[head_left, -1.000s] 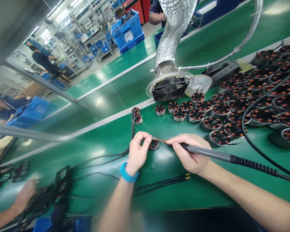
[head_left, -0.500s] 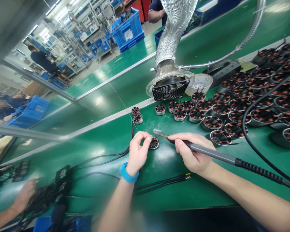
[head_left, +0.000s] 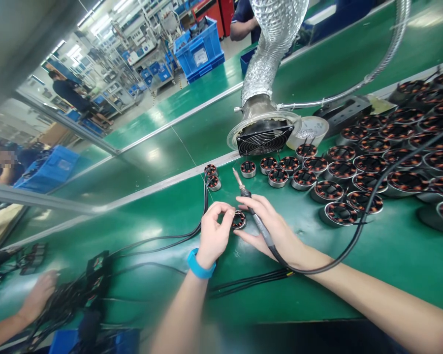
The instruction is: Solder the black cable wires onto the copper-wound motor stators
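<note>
My left hand, with a blue band on the wrist, is closed in a pinch at the rim of a small motor stator. What lies between its fingertips is too small to make out. In my right hand is a soldering iron, its tip pointing up and away from me. The thumb and fingers of that hand spread close to the stator's right side. Several black cables with coloured wire ends lie on the green bench below my hands.
Many wound stators crowd the right side. Two stators with cables stand ahead. Beyond are a fume duct with a black fan and a white tub. Another person's hand is at left, beside bundled cables.
My right hand has moved left to the stator, and the soldering iron has swung from pointing left to pointing up and away. My left hand keeps its pinch. The view has shifted slightly.
</note>
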Demonstrator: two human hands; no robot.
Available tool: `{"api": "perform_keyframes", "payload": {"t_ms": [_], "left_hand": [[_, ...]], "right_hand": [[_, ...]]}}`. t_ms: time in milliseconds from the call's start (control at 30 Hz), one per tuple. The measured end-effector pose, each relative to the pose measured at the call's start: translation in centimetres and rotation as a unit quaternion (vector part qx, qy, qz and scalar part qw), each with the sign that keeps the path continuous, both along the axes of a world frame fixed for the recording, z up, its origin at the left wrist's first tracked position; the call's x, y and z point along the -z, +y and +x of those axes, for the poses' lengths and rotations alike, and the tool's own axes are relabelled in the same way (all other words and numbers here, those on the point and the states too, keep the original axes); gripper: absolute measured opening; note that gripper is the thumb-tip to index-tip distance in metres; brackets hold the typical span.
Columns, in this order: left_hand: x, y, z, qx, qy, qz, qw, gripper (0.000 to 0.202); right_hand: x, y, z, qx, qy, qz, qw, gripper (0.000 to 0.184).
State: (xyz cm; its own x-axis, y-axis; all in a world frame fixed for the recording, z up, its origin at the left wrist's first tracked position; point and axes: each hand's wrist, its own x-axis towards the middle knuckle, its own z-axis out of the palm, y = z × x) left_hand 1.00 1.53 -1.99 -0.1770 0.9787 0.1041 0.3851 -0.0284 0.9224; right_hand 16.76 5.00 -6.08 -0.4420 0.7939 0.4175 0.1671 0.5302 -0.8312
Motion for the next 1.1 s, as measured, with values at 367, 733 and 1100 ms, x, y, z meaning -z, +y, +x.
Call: {"api": "perform_keyframes", "payload": {"t_ms": [367,733,1100], "left_hand": [[-0.5,-0.8,-1.2,-0.021,0.030,-0.004,0.999,0.019],[-1.8,0.6,-1.2,0.086,0.213,-0.116,0.966,0.019],[-1.5,0.3,0.3,0.035,0.434,-0.031,0.900,0.018]], "right_hand": [[0.4,1.9,0.9,-0.070,-0.001,0.015,0.997,0.062],[-0.9,2.1,1.8,-0.067,-0.094,0.118,0.986,0.054],[-0.8,1.8,2.0,-0.051,-0.113,0.127,0.984,0.058]]}}
